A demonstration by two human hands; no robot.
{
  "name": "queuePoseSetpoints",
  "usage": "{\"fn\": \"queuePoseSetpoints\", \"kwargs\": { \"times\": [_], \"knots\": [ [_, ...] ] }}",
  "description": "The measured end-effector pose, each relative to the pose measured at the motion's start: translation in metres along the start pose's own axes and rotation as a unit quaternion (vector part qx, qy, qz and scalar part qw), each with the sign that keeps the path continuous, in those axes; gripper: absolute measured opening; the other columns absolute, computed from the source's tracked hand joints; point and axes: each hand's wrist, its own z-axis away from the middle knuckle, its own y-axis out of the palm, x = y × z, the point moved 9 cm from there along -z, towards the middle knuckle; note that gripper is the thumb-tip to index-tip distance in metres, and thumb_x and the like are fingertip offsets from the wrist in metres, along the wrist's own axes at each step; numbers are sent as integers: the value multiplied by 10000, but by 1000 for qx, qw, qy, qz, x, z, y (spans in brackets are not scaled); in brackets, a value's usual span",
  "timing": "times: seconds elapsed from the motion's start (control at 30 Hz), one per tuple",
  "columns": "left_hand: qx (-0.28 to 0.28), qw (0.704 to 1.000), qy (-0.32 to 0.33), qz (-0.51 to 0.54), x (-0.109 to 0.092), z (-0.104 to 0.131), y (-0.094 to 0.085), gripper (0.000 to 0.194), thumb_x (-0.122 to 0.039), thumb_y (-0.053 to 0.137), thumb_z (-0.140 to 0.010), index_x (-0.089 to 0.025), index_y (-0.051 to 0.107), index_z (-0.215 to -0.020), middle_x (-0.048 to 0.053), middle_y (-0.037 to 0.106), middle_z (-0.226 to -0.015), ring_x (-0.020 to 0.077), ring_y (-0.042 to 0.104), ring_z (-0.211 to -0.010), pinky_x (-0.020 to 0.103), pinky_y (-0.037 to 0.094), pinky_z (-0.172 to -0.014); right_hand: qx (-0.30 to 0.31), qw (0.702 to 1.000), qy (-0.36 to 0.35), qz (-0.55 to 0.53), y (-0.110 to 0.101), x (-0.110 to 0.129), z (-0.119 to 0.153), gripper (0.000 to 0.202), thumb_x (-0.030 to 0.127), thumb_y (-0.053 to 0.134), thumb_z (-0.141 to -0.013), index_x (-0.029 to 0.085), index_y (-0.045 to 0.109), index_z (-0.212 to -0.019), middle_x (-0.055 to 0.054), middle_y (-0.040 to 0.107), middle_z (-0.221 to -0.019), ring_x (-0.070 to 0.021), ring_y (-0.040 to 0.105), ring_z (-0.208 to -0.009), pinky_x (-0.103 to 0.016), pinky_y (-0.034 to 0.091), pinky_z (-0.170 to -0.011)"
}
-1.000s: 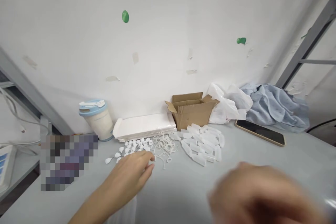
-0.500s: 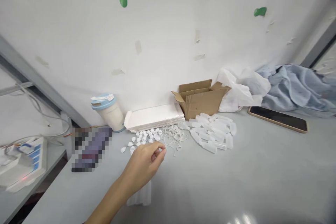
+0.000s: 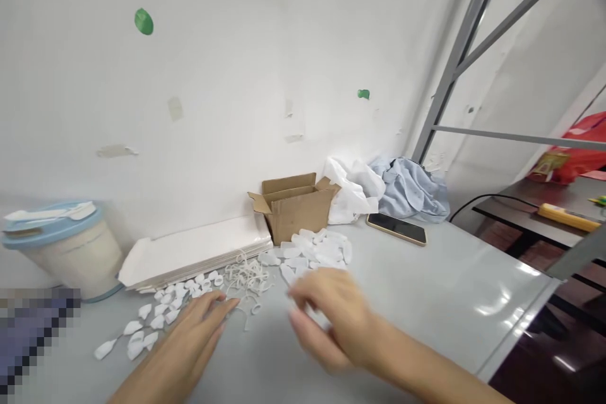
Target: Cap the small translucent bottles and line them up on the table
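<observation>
My left hand (image 3: 196, 331) is low over the table, its fingers stretched out and a little apart, with nothing visible in them. Its fingertips are beside a loose heap of thin whitish elastic-looking loops (image 3: 249, 274). Small white caps or nozzles (image 3: 161, 319) lie scattered to its left, partly covered by the hand. My right hand (image 3: 334, 319) is blurred, with bent fingers and a gap between thumb and forefinger; I see nothing in that gap. Just beyond it lies a pile of translucent plastic tubes or sleeves (image 3: 319, 246), whose near edge the hand partly hides.
An open cardboard box (image 3: 298, 214) stands against the wall beside a stack of flat white boxes (image 3: 199, 249). A blue-lidded cup (image 3: 71, 252) is at left. A phone (image 3: 396, 229), white plastic bag (image 3: 353, 189) and blue cloth (image 3: 411, 189) lie toward the right.
The view has turned right, showing the table's right edge. My right hand has come into view near the tubes. My left hand's fingers have straightened from a curled, pinched shape.
</observation>
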Motion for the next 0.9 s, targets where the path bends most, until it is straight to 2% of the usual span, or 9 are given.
{"fn": "queuePoseSetpoints", "kwargs": {
  "times": [0.07,0.13,0.2,0.3,0.43,0.57,0.67,0.77,0.9],
  "knots": [
    [17,1000,-5,5,-2,-1,4,329,-227,374,-888,-236,630,-1095,92,633,-1089,219,625,-976,290,529,-797,64,997,19,28,30,-30,2,201,194,418,-929,136,585,-834,-55,614,-706,-147,565,-601,-259,448,-536],
    [39,999,-25,19,-6,-3,4,323,-201,346,-898,-199,622,-1066,111,619,-1065,210,631,-923,283,531,-751,137,989,45,40,56,-52,12,192,156,409,-906,150,582,-821,-88,635,-747,-179,594,-665,-275,447,-574],
    [70,996,-52,29,-9,-4,6,338,-155,301,-906,-181,614,-1032,112,600,-1040,194,626,-883,279,522,-726,180,980,78,20,68,-65,22,168,145,425,-892,155,592,-886,-105,653,-838,-200,618,-766,-288,465,-643],
    [89,993,-72,36,-14,-6,4,323,-124,302,-901,-177,612,-980,100,583,-996,192,602,-869,295,502,-732,198,969,146,16,63,-80,28,215,146,400,-901,166,611,-937,-107,660,-894,-210,620,-805,-305,468,-668],
    [81,992,-87,41,-15,-5,-3,298,-108,330,-890,-175,619,-923,68,573,-890,182,573,-803,291,482,-718,303,918,247,65,61,-95,37,190,192,488,-867,167,637,-981,-100,669,-939,-239,633,-803,-320,448,-635],
    [87,989,-111,34,-15,-1,-9,303,-115,327,-893,-158,627,-880,76,572,-873,192,571,-797,301,475,-701,337,888,307,66,57,-99,43,232,282,564,-831,172,630,-1025,-78,681,-953,-221,632,-755,-308,423,-623],
    [108,985,-132,33,-15,5,-10,322,-136,316,-912,-146,628,-829,76,579,-840,189,582,-758,306,470,-676,361,881,299,61,59,-95,47,248,243,610,-783,179,634,-1021,-64,687,-933,-221,633,-753,-291,399,-602],
    [97,986,-132,36,-19,8,-15,311,-153,335,-920,-165,620,-795,52,587,-799,171,584,-721,287,456,-654,374,881,284,66,61,-92,52,183,162,603,-747,174,654,-923,-68,687,-891,-224,629,-748,-282,379,-582],
    [45,986,-135,85,-30,9,-27,202,-170,423,-897,-184,610,-824,35,624,-827,161,593,-737,268,453,-644,319,899,299,-11,64,-82,49,128,196,579,-773,163,648,-876,-66,672,-845,-187,595,-694,-281,402,-591]
  ]
}}
